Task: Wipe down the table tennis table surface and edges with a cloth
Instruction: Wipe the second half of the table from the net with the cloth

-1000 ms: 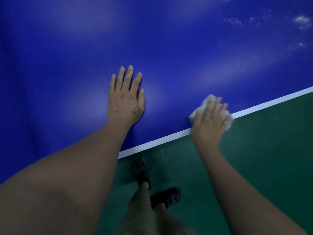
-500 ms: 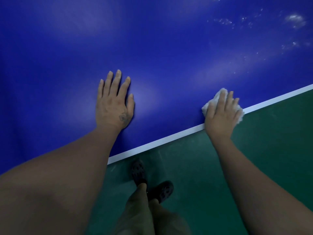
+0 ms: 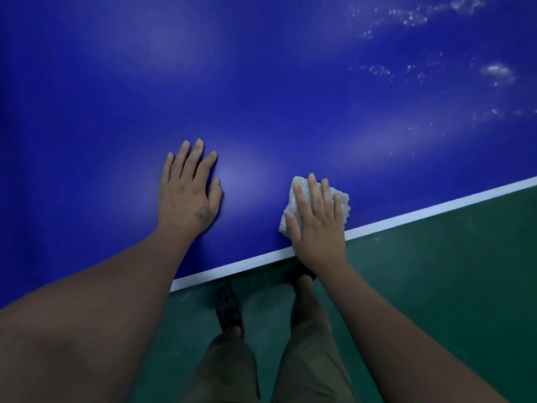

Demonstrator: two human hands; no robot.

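The table tennis table (image 3: 261, 82) has a glossy deep-blue top bordered by a white line (image 3: 436, 209) along its near edge, which runs diagonally across the view. Pale wet-looking specks (image 3: 497, 72) dot its far right part. The cloth (image 3: 345, 203), small, white, nubbly and crumpled, lies on the blue surface just inside the white line.

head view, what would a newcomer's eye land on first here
The deep blue table top fills most of the view, bounded by its white edge line against the green floor. Near that edge the right hand presses a pale cloth flat, the left hand resting open beside it. Whitish specks dot the upper right of the surface.
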